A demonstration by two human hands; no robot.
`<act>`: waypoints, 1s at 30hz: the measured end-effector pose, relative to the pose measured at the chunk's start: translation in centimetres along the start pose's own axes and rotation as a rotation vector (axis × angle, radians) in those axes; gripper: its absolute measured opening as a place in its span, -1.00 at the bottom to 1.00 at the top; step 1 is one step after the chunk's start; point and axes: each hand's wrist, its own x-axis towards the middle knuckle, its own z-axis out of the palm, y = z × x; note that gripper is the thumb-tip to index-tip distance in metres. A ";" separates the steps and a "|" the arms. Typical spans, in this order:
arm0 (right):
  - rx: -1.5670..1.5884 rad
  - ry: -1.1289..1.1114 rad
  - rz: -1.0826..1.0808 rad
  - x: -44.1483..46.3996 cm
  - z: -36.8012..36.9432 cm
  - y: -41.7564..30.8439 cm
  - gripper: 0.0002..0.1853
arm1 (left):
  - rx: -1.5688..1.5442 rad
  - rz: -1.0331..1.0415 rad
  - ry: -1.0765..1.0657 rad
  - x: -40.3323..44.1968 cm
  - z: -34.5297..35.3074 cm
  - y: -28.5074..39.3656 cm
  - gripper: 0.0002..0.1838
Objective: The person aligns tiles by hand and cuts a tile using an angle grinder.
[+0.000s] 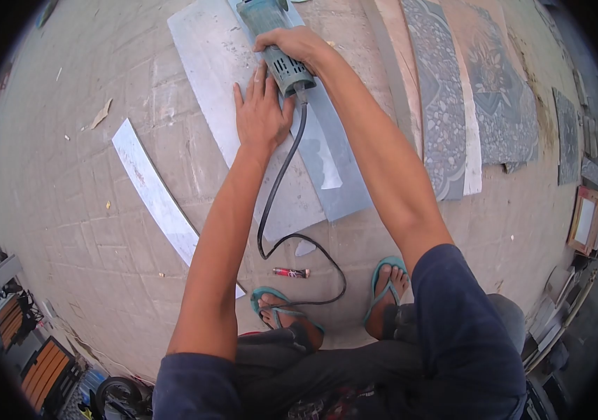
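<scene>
On the paved floor (82, 196), the right hand (300, 47) grips a power tool (287, 68) over pale slabs (204, 59), the left hand (262, 117) spread flat on them; left of both, a narrow strip (152, 183) looks finished, the slabs apparently not.

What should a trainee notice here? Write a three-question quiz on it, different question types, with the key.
1. Which hand grips the power tool?
A) the left
B) the right
C) neither

2. True or false: the black cord runs from the power tool down toward the left foot.

3. Fill in: the left hand lies palm-down on the ____.

Key
1. B: the right hand grips it.
2. True.
3. Pale slab.
</scene>
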 end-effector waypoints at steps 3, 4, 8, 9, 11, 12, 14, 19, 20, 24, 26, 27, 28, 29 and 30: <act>0.009 -0.005 -0.005 -0.3 0.1 0.4 -0.47 | -0.007 -0.002 -0.012 0.0 0.0 -0.1 -0.38; 0.013 -0.001 0.008 -0.5 0.1 0.4 -0.48 | -0.010 -0.004 -0.022 -0.1 0.0 -0.1 -0.36; 0.020 -0.005 0.001 -1.2 0.1 0.8 -0.50 | 0.006 0.002 -0.016 -0.1 0.3 -0.3 -0.35; 0.019 -0.003 0.002 -1.5 0.0 0.9 -0.50 | 0.019 0.006 -0.013 -0.1 0.4 -0.3 -0.34; 0.003 0.007 0.018 -2.2 -0.1 0.7 -0.53 | 0.031 0.011 -0.010 -0.2 0.6 -0.5 -0.33; 0.003 0.008 0.020 -2.5 -0.1 0.7 -0.53 | 0.030 0.009 -0.004 -0.2 0.7 -0.6 -0.32; 0.064 0.012 0.041 -2.6 0.0 1.1 -0.44 | 0.028 0.010 0.006 -0.1 0.8 -0.6 -0.31; 0.072 -0.006 0.025 -3.2 0.1 1.7 -0.49 | 0.045 0.009 -0.016 -0.2 0.9 -0.8 -0.29; 0.060 -0.011 0.030 -3.4 0.0 1.7 -0.54 | 0.045 0.010 -0.016 -0.2 0.9 -0.7 -0.29; 0.023 -0.003 0.047 -4.1 -0.1 1.8 -0.58 | 0.044 -0.025 -0.051 -0.2 0.9 -0.6 -0.30; 0.045 -0.018 0.039 -4.5 -0.2 1.9 -0.61 | 0.048 -0.025 -0.055 -0.2 1.0 -0.7 -0.27; 0.045 -0.016 0.038 -4.7 -0.2 1.9 -0.61 | 0.074 -0.032 -0.077 -0.2 1.0 -0.7 -0.25; 0.053 -0.016 0.027 -4.9 -0.1 2.0 -0.60 | 0.100 -0.040 -0.098 -0.1 1.1 -0.8 -0.23; 0.062 -0.017 0.015 -5.1 -0.1 2.0 -0.60 | 0.100 -0.039 -0.097 -0.1 1.2 -1.0 -0.23; 0.062 -0.016 0.014 -5.2 -0.1 2.1 -0.60 | 0.102 -0.034 -0.112 -0.1 1.3 -1.1 -0.23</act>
